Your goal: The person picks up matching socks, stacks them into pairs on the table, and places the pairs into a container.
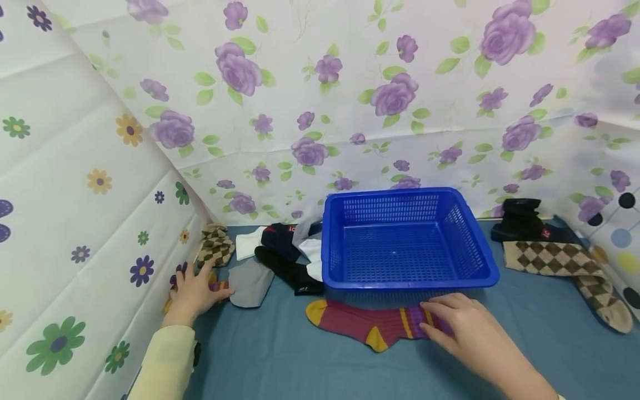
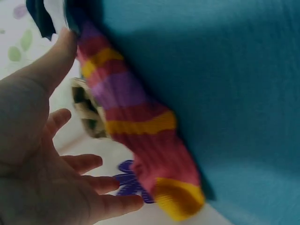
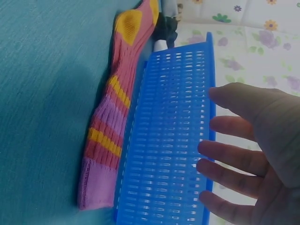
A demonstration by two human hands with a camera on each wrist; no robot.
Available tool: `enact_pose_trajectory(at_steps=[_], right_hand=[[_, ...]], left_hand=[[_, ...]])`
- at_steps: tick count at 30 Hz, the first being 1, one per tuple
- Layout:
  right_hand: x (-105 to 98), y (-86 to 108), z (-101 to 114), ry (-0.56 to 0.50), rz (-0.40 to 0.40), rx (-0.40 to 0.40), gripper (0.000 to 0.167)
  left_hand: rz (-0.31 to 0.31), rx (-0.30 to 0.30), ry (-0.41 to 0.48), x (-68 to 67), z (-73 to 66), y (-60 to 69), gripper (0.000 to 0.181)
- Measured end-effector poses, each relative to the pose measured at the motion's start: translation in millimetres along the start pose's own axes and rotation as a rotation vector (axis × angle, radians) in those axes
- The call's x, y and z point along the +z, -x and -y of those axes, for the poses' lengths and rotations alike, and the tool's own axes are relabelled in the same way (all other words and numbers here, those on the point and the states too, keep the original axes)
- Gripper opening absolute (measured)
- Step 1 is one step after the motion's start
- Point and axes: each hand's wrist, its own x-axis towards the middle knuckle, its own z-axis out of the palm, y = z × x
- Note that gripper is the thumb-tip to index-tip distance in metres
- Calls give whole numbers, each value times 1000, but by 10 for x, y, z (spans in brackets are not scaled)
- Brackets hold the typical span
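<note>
My left hand (image 1: 195,294), fingers spread, is over a striped red, purple and yellow sock (image 2: 136,112) by the left wall. In the left wrist view the thumb is at the sock's upper part, and whether it touches cannot be told. A matching sock (image 1: 350,322) lies flat, toe leftward, in front of the blue basket (image 1: 410,286). Above this sock's cuff end hovers my right hand (image 1: 467,328), its fingers apart and holding nothing. The right wrist view shows the whole leg of that sock (image 3: 112,108) beside the basket's slotted side.
Left of the basket lie a grey sock (image 1: 250,283), a black sock (image 1: 285,269), a white sock (image 1: 248,243) and a navy one (image 1: 280,239). A checkered sock (image 1: 220,241) sits bunched at the corner. Another checkered sock (image 1: 555,258) and black socks (image 1: 520,222) lie at right.
</note>
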Motion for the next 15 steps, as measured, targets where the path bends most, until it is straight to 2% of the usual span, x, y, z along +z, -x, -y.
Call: enact_pose_trajectory(at_steps=[4, 7, 11, 15], right_hand=[[4, -11, 6, 1, 2, 0, 33], [2, -17, 2, -6, 17, 15, 31], [-2, -20, -10, -8, 32, 28, 30], [-5, -31, -22, -13, 22, 27, 28]], left_hand=[[94, -42, 7, 47, 99, 9, 106], [140, -64, 6, 75, 131, 40, 106], [144, -56, -8, 101, 119, 112, 106], [78, -9, -72, 127, 65, 186, 93]])
